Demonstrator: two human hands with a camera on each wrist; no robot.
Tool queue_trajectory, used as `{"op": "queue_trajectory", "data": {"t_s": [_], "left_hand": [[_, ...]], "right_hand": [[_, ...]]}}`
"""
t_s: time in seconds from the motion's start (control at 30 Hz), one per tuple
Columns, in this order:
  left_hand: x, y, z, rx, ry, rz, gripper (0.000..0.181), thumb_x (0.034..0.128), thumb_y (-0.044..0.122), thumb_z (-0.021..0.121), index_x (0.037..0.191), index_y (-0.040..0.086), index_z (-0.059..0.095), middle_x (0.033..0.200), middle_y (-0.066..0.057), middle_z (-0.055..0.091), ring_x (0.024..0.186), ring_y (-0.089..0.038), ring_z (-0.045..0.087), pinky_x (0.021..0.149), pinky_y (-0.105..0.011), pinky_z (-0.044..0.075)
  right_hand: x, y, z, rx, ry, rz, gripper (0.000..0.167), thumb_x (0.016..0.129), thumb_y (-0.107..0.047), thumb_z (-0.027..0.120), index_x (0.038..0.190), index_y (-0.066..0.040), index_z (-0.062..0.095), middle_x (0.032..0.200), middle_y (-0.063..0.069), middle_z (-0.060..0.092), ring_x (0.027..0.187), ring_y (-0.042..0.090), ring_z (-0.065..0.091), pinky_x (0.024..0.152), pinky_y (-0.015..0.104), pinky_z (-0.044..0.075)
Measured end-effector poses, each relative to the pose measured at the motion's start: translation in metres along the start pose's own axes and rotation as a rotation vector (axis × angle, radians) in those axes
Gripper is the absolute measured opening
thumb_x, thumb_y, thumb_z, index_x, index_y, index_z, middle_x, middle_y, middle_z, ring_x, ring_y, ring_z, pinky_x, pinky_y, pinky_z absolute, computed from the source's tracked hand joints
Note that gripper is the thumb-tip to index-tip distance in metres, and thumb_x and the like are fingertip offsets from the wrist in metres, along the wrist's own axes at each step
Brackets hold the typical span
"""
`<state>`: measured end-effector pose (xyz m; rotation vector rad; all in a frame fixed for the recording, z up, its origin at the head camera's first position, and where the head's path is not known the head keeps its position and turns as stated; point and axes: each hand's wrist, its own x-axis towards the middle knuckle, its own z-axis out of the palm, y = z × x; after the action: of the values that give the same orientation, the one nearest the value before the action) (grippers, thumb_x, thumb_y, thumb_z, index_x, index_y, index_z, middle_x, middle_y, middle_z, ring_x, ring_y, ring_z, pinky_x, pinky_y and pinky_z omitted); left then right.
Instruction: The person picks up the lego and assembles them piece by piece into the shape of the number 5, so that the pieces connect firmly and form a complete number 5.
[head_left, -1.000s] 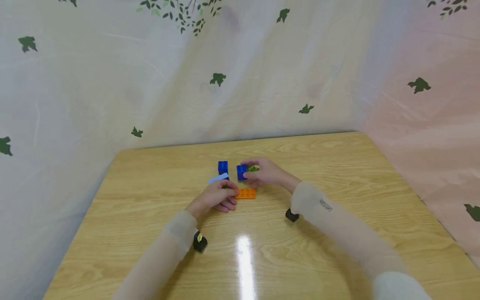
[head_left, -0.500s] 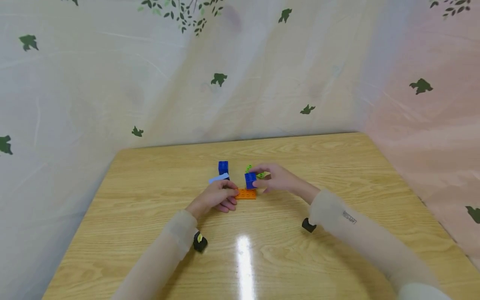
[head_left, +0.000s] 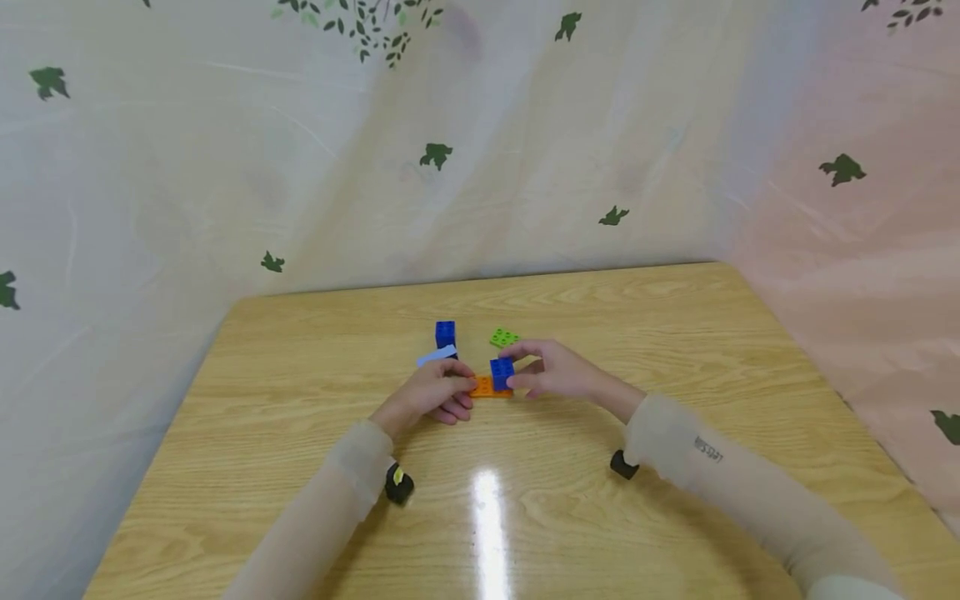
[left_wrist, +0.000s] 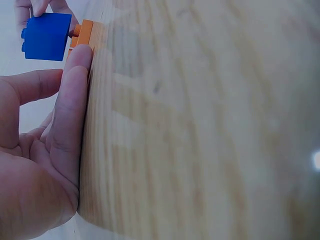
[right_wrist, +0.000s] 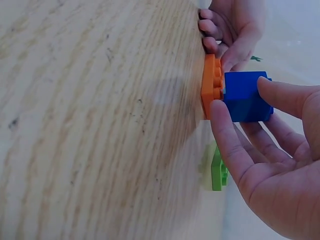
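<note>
My left hand [head_left: 433,390] holds the left end of a flat orange toy building brick [head_left: 482,387] lying on the table. My right hand [head_left: 557,368] pinches a square blue building brick [head_left: 502,373] between thumb and fingers, over the orange brick's right part. In the right wrist view, the studless face of the blue brick [right_wrist: 246,100] is right at the studs of the orange brick [right_wrist: 208,85]. From the left wrist view, a narrow gap shows between the blue brick [left_wrist: 47,36] and the orange studs. Whether they touch anywhere I cannot tell.
Behind my right hand lies a flat lime-green brick [head_left: 504,337]. Another blue brick [head_left: 446,333] stands beyond my left hand, with a light-blue piece [head_left: 437,356] in front, resting on something dark blue that is partly hidden. A patterned cloth hangs behind the wooden table [head_left: 322,350].
My right hand has carried the blue brick rightward and toward me, from beside the green brick to over the orange one. The green brick has come into fuller view. My left hand stays put.
</note>
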<state>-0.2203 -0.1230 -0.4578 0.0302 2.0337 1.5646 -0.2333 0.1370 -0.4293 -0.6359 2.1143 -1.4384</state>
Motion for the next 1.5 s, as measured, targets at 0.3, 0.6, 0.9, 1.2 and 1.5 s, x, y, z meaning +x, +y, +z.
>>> {"op": "queue_trajectory", "data": {"t_s": [0.3,0.6,0.9,1.2,1.5], "left_hand": [[0.0,0.0,0.0,-0.004,-0.004,-0.007,0.032,0.1,0.023,0.065,0.126,0.005,0.059,0.088,-0.013,0.071,0.068,-0.02,0.072,0.06,-0.034,0.061],[0.0,-0.001,0.0,-0.003,0.001,-0.009,0.032,0.1001,0.023,0.065,0.126,0.005,0.059,0.088,-0.013,0.071,0.068,-0.019,0.072,0.06,-0.033,0.061],[0.001,-0.002,0.0,0.01,0.005,-0.011,0.033,0.1001,0.024,0.065,0.126,0.006,0.059,0.089,-0.013,0.071,0.068,-0.02,0.072,0.061,-0.034,0.061],[0.0,0.002,-0.003,0.013,0.004,-0.01,0.032,0.1002,0.025,0.065,0.126,0.007,0.059,0.09,-0.013,0.072,0.069,-0.021,0.073,0.06,-0.033,0.061],[0.004,-0.001,-0.003,0.01,0.0,-0.014,0.032,0.1011,0.025,0.064,0.126,0.006,0.057,0.09,-0.013,0.072,0.07,-0.021,0.073,0.061,-0.034,0.061]], "right_hand": [[0.0,0.006,0.003,0.001,0.012,0.0,0.047,0.099,-0.01,0.068,0.142,-0.001,0.053,0.136,0.021,0.052,0.105,0.031,0.067,0.077,0.044,0.061],[0.001,0.01,0.004,-0.019,0.016,-0.016,0.047,0.099,-0.013,0.068,0.143,-0.002,0.053,0.134,0.021,0.055,0.106,0.031,0.067,0.075,0.043,0.061],[0.001,0.011,0.005,-0.014,0.019,-0.023,0.044,0.102,-0.017,0.064,0.143,-0.002,0.054,0.132,0.022,0.057,0.108,0.032,0.067,0.075,0.043,0.061],[0.002,0.011,0.005,-0.009,0.035,-0.031,0.045,0.101,-0.019,0.066,0.141,-0.003,0.056,0.128,0.018,0.061,0.107,0.029,0.067,0.076,0.043,0.061],[0.002,0.01,0.007,-0.036,0.045,-0.026,0.044,0.1,-0.018,0.068,0.14,-0.002,0.057,0.124,0.016,0.065,0.103,0.025,0.066,0.074,0.043,0.061]]}}
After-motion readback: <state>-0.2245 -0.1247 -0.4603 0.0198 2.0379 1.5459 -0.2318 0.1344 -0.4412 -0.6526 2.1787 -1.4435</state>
